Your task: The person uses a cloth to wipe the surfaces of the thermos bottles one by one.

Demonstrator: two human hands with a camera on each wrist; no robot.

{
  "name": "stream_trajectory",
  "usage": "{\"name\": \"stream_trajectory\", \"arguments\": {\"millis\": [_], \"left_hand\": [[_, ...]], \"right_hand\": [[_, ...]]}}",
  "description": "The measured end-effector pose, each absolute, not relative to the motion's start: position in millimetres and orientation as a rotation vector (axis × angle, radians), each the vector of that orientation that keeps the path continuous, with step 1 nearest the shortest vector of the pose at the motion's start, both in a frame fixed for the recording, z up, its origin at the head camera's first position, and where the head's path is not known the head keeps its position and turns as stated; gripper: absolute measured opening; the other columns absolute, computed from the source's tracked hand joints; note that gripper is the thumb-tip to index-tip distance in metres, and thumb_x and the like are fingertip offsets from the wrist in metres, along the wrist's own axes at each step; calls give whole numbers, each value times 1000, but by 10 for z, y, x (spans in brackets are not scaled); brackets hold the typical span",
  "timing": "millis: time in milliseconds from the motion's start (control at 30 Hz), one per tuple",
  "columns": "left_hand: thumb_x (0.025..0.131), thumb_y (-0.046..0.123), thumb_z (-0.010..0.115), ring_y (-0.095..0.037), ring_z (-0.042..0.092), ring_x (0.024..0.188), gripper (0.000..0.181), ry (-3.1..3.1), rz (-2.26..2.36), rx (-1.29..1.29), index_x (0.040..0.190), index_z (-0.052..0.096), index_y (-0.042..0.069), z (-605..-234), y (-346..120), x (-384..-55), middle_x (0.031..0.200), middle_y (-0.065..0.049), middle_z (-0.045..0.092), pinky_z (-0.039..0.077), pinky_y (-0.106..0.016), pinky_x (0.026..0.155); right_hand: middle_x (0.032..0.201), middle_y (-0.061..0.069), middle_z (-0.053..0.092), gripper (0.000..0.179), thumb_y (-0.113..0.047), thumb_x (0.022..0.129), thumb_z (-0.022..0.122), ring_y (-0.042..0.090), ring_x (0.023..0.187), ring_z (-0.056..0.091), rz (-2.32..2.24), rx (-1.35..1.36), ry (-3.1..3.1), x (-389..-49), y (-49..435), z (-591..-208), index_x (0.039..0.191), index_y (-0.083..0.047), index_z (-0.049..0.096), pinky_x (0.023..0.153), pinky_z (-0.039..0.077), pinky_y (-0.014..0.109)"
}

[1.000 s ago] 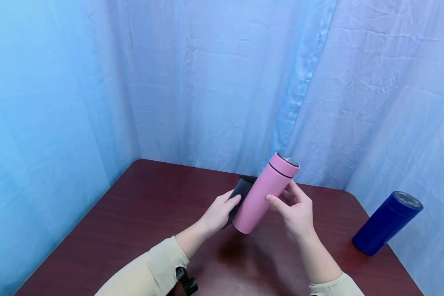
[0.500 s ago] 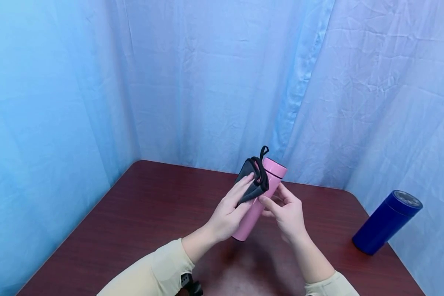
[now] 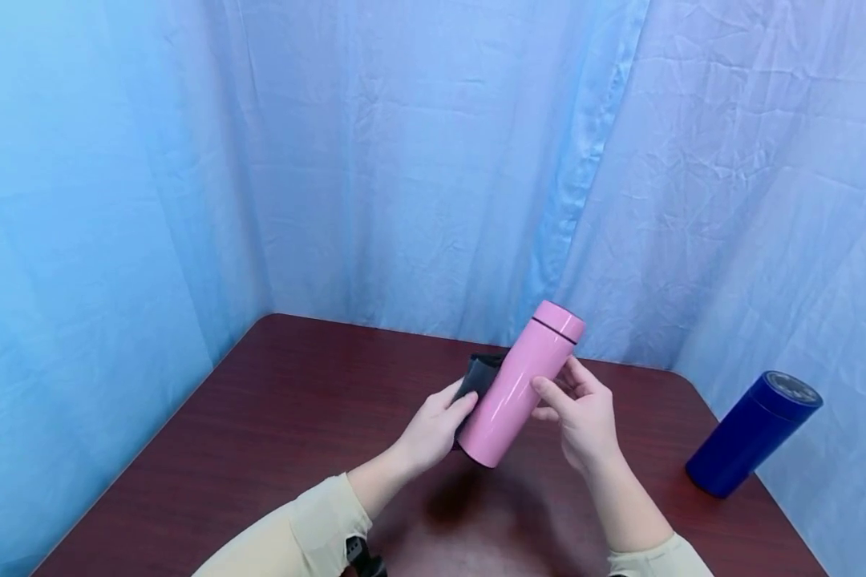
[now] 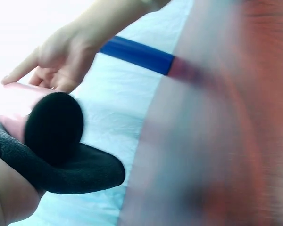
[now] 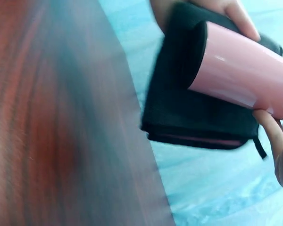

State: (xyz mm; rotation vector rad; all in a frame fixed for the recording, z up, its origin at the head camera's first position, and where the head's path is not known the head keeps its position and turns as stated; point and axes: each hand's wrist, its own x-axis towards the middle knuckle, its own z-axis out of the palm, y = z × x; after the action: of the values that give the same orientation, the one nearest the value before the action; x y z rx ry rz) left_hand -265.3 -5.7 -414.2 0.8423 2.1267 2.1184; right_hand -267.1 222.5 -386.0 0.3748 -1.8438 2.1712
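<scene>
Tilted above the table is a pink thermos bottle (image 3: 515, 385) with a capped top and a black base. My right hand (image 3: 584, 421) grips it from the right, thumb on the near side. A folded dark cloth (image 3: 480, 375) with black edging lies along the bottle's left side, and my left hand (image 3: 433, 429) holds it there with the thumb over its edge. In the right wrist view the cloth (image 5: 193, 115) spreads behind the bottle, a small loop hanging from its corner. The left wrist view shows the bottle's round black base (image 4: 54, 126) over the cloth.
A dark blue thermos bottle (image 3: 754, 433) stands at the right edge of the brown wooden table (image 3: 296, 393). Light blue curtains (image 3: 418, 160) close in the back and both sides.
The left hand swept the cloth over the bottle's front half a second ago and is now back at its left side. The bottle has turned slightly in the right hand.
</scene>
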Motion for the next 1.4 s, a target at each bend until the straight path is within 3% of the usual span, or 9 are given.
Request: {"name": "stream_trajectory", "arguments": {"millis": [100,233,400,600,833,1067,1200,1400], "left_hand": [[108,18,49,-18,52,132,47,2272,2079,1063,155,46,16,-4187,-57,-2562,151,-3,51,42,-37,109],[103,12,51,-22,31,149,54,2584,1895,1346,156,43,12,-4126,-15,-2498,163,2,33,30,-46,117],[101,14,51,-28,21,153,56,2761,1724,1421,156,43,13,-3995,39,-2607,167,5,25,26,-52,118],[105,15,50,-16,24,151,54,2539,1926,1309,158,40,12,-3923,26,-2828,167,5,24,27,-42,119],[108,18,49,-13,49,135,49,2254,2068,1083,156,44,17,-4092,-46,-2785,154,1,47,41,-34,109],[101,14,54,-22,32,149,54,2709,1712,1386,155,45,14,-4154,-60,-2579,164,3,32,32,-44,116],[101,16,51,-28,26,151,56,2873,1487,1417,156,43,15,-4084,2,-2574,166,2,26,30,-47,117],[105,22,51,-13,35,146,54,2835,1510,1245,157,41,13,-4037,53,-2768,163,0,35,34,-37,115]], "right_hand": [[110,9,67,42,3,97,65,19,89,71,2269,319,-1768,-2732,2273,-3845,139,-1,59,57,60,41],[108,8,66,39,-4,100,65,18,90,70,2328,278,-1790,-2772,2266,-3889,139,-4,61,59,60,44],[114,11,68,50,-6,99,67,22,95,70,2271,369,-1987,-2762,2188,-3955,147,-3,53,66,60,49],[118,16,67,51,-1,97,68,28,100,70,2246,447,-2081,-2717,2167,-3983,146,-2,54,67,59,52],[114,11,65,45,0,98,65,22,95,70,2282,396,-1928,-2719,2256,-3855,142,-1,56,63,61,45],[119,10,60,53,-13,99,69,19,98,70,2360,127,-1773,-2786,2325,-3740,148,-5,50,66,60,45],[115,8,62,53,-16,98,71,19,97,70,2376,52,-1780,-2789,2281,-3785,146,-5,52,67,60,46],[106,7,68,29,-13,97,71,20,90,72,2459,-10,-1777,-2739,2253,-3866,125,-6,65,68,60,50]]}}
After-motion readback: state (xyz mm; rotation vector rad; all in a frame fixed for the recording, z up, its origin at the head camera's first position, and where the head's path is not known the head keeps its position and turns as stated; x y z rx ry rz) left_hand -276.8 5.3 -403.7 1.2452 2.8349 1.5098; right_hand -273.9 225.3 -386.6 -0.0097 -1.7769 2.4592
